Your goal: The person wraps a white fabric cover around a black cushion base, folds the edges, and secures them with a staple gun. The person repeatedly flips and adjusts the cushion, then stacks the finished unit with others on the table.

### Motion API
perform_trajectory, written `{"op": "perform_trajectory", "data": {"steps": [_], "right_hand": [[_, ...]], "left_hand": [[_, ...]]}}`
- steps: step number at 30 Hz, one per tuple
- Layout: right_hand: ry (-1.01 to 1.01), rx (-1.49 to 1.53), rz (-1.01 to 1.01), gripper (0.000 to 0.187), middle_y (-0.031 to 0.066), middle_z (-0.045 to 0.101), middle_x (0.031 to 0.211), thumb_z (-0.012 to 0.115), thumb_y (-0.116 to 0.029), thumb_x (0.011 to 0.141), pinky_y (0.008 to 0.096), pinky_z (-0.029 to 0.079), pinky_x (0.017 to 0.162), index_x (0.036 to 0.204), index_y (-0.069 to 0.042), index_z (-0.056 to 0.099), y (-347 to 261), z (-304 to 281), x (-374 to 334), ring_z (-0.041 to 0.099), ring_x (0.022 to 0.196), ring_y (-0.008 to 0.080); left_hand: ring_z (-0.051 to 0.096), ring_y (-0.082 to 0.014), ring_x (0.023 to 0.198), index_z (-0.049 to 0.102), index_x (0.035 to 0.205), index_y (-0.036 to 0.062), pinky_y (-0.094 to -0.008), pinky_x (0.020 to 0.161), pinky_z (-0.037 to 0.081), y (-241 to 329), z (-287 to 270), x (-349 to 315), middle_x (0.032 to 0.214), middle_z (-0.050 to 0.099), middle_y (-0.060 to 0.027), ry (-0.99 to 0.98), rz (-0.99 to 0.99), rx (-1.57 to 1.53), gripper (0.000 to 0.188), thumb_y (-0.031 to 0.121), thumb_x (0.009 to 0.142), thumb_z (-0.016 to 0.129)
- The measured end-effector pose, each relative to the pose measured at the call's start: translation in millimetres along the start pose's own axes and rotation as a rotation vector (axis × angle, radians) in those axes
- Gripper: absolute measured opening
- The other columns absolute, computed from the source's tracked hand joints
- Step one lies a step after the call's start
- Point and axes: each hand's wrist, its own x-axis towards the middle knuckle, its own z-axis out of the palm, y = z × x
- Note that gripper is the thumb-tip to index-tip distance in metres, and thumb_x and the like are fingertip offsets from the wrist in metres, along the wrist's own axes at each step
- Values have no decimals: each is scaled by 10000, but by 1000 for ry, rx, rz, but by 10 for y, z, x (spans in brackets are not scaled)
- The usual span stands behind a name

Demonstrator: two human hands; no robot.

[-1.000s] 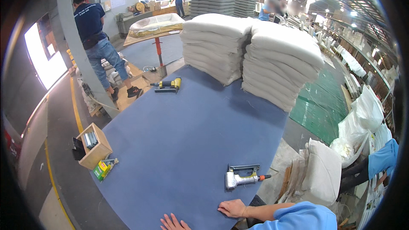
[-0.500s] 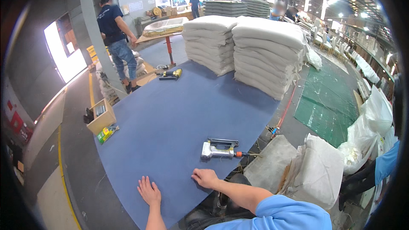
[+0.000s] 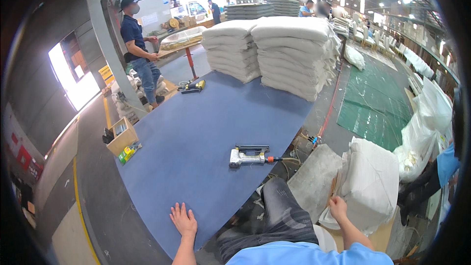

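Observation:
My left hand (image 3: pixel 184 220) lies flat on the blue-covered table (image 3: pixel 196 132), fingers spread, holding nothing. At the lower right, my right hand (image 3: pixel 337 207) is closed at the near-left edge of a stack of white fabric-covered pieces (image 3: pixel 370 179). Its fingertips are hidden, so what they grip cannot be made out. Between my hands and the far side of the table, a silver staple gun (image 3: pixel 248 157) lies on its side, untouched, with an orange fitting and an air hose at its right end.
Tall piles of white cushions (image 3: pixel 294 54) stand on the table's far end. A second, yellow-and-black staple gun (image 3: pixel 192 87) lies beyond. A wooden box (image 3: pixel 122 135) and a green-yellow packet (image 3: pixel 129 152) sit at the left edge. Someone in dark clothes stands by a post (image 3: pixel 115 54).
My right hand has left the table edge and moved right to the white stack. My left hand stays flat on the table. The co-worker at the far left has turned around.

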Motion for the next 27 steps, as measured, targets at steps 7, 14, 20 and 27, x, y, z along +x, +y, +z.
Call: {"op": "perform_trajectory", "data": {"steps": [7, 14, 20, 27], "right_hand": [[241, -249, 113, 352, 134, 604, 1106, 745, -309, 877, 556, 413, 1009, 1177, -128, 706, 286, 478, -1710, 566, 1131, 381], [0, -294, 252, 401, 130, 667, 1214, 496, -447, 1038, 553, 382, 1047, 1183, -144, 714, -52, 427, -1531, 571, 1215, 335], [38, -287, 288, 389, 108, 684, 1222, 528, -460, 1017, 549, 375, 1040, 1181, -170, 728, 56, 332, -1518, 590, 1215, 322], [42, -274, 197, 315, 95, 687, 1172, 608, -414, 972, 554, 390, 1001, 1138, -174, 727, 132, 323, -1391, 605, 1168, 321]], "left_hand": [[324, -443, 1524, 581, 1451, 38, -578, 1263, 196, 50, 29, 17, 1603, 449, -204, -22, 48, 14, 500, 263, 1005, 570], [450, -428, 1443, 623, 1435, 75, -587, 1192, 312, 28, 29, -64, 1540, 541, -189, 23, 163, 173, 512, 372, 1029, 525], [544, -419, 1347, 675, 1361, 58, -556, 1126, 409, 109, 116, -22, 1441, 613, -225, 106, 271, 200, 464, 342, 1011, 566], [573, -414, 1312, 672, 1362, 54, -536, 1111, 433, 132, 196, -73, 1392, 642, -233, 120, 276, 233, 448, 323, 1018, 571]]}}
